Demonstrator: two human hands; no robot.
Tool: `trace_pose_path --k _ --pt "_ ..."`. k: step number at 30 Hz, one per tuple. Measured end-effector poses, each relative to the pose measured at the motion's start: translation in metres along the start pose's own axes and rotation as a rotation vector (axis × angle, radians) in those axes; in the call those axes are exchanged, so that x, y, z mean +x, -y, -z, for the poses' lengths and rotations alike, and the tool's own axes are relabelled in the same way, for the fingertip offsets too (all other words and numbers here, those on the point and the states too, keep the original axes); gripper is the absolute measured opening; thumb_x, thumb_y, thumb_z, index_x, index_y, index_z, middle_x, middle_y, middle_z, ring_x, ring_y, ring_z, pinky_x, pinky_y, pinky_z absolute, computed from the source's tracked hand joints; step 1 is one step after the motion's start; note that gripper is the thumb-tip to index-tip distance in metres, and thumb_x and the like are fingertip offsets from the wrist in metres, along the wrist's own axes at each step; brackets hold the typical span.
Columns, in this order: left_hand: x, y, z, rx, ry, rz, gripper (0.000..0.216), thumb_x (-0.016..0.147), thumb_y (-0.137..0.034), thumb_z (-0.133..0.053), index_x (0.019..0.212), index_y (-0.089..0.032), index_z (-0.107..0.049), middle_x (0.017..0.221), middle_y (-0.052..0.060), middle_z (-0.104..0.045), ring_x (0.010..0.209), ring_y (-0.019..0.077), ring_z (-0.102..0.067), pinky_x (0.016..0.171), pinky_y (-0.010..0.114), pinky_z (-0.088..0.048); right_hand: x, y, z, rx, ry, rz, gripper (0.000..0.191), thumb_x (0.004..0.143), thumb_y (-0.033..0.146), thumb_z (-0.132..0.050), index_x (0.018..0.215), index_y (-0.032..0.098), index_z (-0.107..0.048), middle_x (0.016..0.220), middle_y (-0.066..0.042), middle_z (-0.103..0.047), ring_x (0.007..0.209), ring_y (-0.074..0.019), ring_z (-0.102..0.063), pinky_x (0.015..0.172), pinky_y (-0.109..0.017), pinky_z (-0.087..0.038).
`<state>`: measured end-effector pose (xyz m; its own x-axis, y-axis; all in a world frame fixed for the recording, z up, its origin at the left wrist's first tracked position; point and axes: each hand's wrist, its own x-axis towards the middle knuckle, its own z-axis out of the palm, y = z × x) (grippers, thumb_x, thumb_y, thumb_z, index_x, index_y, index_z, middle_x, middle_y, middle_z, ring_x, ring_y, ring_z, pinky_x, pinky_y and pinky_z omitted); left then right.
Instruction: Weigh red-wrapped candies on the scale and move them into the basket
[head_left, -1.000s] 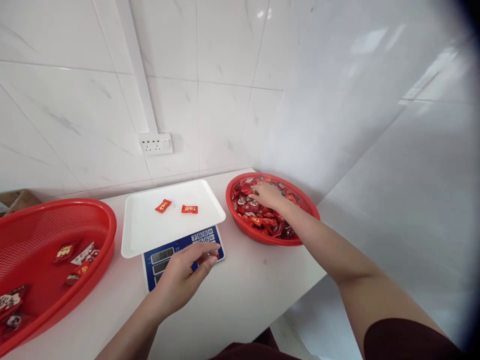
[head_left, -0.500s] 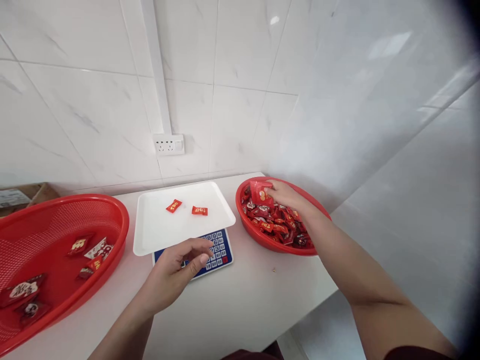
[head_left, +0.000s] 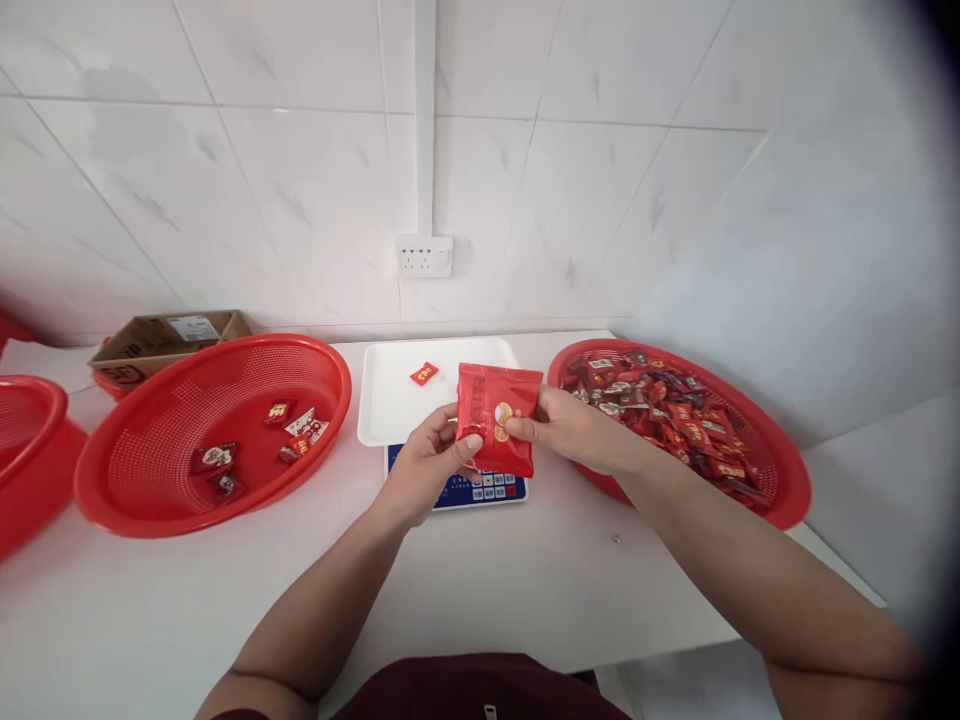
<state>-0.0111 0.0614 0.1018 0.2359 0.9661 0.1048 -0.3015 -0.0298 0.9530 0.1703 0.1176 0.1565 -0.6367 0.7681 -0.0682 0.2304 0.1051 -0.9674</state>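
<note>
Both my hands hold a red packet (head_left: 496, 412) with gold marks, upright above the blue scale (head_left: 465, 490). My left hand (head_left: 429, 465) pinches its left edge and my right hand (head_left: 571, 427) pinches its right side. Behind the packet sits the scale's white tray (head_left: 390, 400), with one small red candy (head_left: 424, 374) showing; the packet hides part of the tray. A red basket (head_left: 757, 500) heaped with red wrapped candies stands to the right, by my right forearm.
A larger red mesh basket (head_left: 150, 500) on the left holds several candy packs. Another red basket (head_left: 30, 460) shows at the far left edge. A cardboard box (head_left: 165, 335) sits behind them. A wall socket (head_left: 424, 256) is above the scale.
My right hand lifted the red packet out of the right basket and carried it left over the scale. My left hand rose from the keypad and took its left edge. The view swung left.
</note>
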Motion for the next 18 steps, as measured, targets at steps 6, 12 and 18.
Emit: trace_pose_path --k 6,12,18 --pt "-0.001 -0.013 0.007 -0.117 -0.106 -0.073 0.040 0.081 -0.040 -0.060 0.118 -0.026 -0.050 0.127 0.006 -0.052 0.114 0.0216 -0.052 0.079 0.028 -0.052 0.000 -0.008 -0.015 -0.539 -0.360 0.444 0.023 0.084 0.032 -0.056 0.103 0.023 -0.064 0.103 -0.005 -0.068 0.095 -0.0218 -0.063 0.085 -0.039 -0.050" --pt "-0.006 -0.026 0.008 -0.415 0.005 0.090 0.046 0.082 -0.043 -0.058 0.123 -0.025 -0.046 0.113 0.007 -0.062 0.102 0.0235 -0.061 0.080 0.035 -0.053 -0.004 -0.017 -0.018 -0.695 -0.317 0.812 0.027 0.089 0.026 -0.048 0.112 0.032 -0.062 0.134 -0.001 -0.050 0.130 -0.0226 -0.035 0.108 -0.048 -0.027" --pt "-0.006 -0.019 0.005 -0.330 -0.140 -0.044 0.035 0.077 -0.026 -0.066 0.110 -0.021 -0.055 0.101 0.004 -0.067 0.095 0.0193 -0.064 0.075 0.027 -0.055 -0.003 -0.013 -0.025 0.181 -0.267 0.254 0.037 0.092 0.045 -0.038 0.123 0.029 -0.050 0.124 -0.007 -0.057 0.110 -0.0219 -0.057 0.085 -0.042 -0.053"
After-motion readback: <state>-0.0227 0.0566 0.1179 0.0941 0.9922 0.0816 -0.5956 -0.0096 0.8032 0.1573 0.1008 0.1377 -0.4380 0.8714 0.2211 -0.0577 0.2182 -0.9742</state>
